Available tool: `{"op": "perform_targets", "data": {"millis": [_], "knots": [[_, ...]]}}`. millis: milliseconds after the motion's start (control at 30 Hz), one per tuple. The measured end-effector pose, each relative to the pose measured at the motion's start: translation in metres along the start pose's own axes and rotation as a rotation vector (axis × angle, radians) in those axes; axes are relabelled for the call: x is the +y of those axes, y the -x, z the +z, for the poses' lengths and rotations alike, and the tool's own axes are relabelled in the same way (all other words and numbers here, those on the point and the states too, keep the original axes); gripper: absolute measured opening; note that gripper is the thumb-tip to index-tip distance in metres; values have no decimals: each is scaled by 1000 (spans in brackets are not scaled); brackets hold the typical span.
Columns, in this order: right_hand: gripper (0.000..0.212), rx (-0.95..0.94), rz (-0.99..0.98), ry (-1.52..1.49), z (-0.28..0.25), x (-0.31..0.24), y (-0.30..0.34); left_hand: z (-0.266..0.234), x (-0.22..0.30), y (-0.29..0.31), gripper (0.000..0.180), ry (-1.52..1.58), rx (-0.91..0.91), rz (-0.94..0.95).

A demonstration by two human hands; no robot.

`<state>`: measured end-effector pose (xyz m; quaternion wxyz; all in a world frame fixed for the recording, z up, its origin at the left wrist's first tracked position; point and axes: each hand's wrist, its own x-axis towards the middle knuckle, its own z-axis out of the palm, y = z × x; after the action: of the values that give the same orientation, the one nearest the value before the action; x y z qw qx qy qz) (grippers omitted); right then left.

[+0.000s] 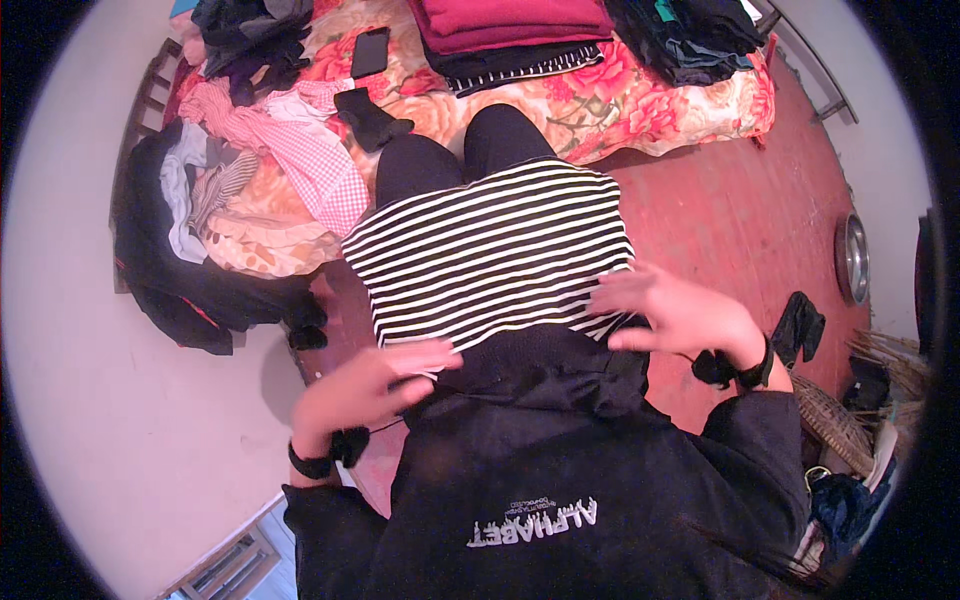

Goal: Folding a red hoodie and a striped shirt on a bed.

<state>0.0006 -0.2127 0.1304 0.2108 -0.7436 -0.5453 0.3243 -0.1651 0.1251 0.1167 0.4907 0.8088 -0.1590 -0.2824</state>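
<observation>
A black-and-white striped garment [490, 255] lies spread over my lap and thighs, its stripes running roughly crosswise. My left hand [385, 382] is over its near left corner, fingers stretched out and a little blurred. At the right edge of the cloth is my right hand [665, 308], with fingers extended and thumb apart. Nothing shows gripped in either hand. Whether the fingertips press on the fabric or hover just above it, I cannot tell. Both wrists wear black bands.
Ahead is a bed with a floral cover [640, 110]. On it are folded red cloths [515, 22], dark folded clothes [690, 40], a phone [370, 52], a black sock [372, 118] and a loose clothes heap [300, 150]. A metal bowl [852, 258] stands by the right wall.
</observation>
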Motion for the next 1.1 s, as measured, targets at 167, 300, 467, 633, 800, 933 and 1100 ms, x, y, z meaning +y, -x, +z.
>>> {"op": "perform_targets", "data": {"millis": [167, 300, 467, 633, 800, 933, 1100], "knots": [[48, 752, -27, 233, -2, 4, -73, -19, 5, -65, 47, -732, 895, -45], [54, 787, 158, 294, 50, 67, -111, -3, -70, -109, 54, -812, 940, -157], [50, 932, 171, -197, 60, 115, -101, -14, -97, -94, 45, -481, 951, -25], [57, 826, 121, -940, 76, 139, -107, -13, -151, -92, 47, 259, 1088, 19], [57, 718, 434, -1581, 73, 135, -103, -9, -165, -79, 57, 1186, 910, -146], [53, 664, 385, -1483, 73, 157, -86, -9, -168, -63, 46, 1343, 862, -243], [47, 566, 305, -1958, 67, 168, -65, -6, -169, -36, 40, 1293, 789, -13]]}}
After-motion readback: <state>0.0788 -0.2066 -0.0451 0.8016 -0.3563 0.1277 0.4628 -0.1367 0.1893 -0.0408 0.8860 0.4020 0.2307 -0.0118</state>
